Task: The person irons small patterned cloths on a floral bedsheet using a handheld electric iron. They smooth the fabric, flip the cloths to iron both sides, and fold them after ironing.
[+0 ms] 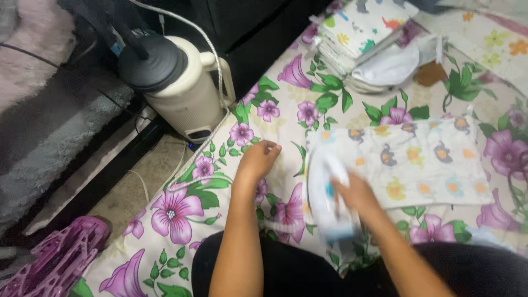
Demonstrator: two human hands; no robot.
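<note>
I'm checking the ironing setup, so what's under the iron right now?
The iron, held by the right hand, sits on the small patterned cloth at its left edge, over the floral sheet. The soleplate's contact area is hidden.

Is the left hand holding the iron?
No, the left hand rests flat on the floral sheet; the right hand grips the iron.

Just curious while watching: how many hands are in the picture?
2. The left hand rests flat on the flowered sheet, beside the small printed cloth. The right hand has its grip on the white iron, at that cloth's near-left edge. No others show.
</note>
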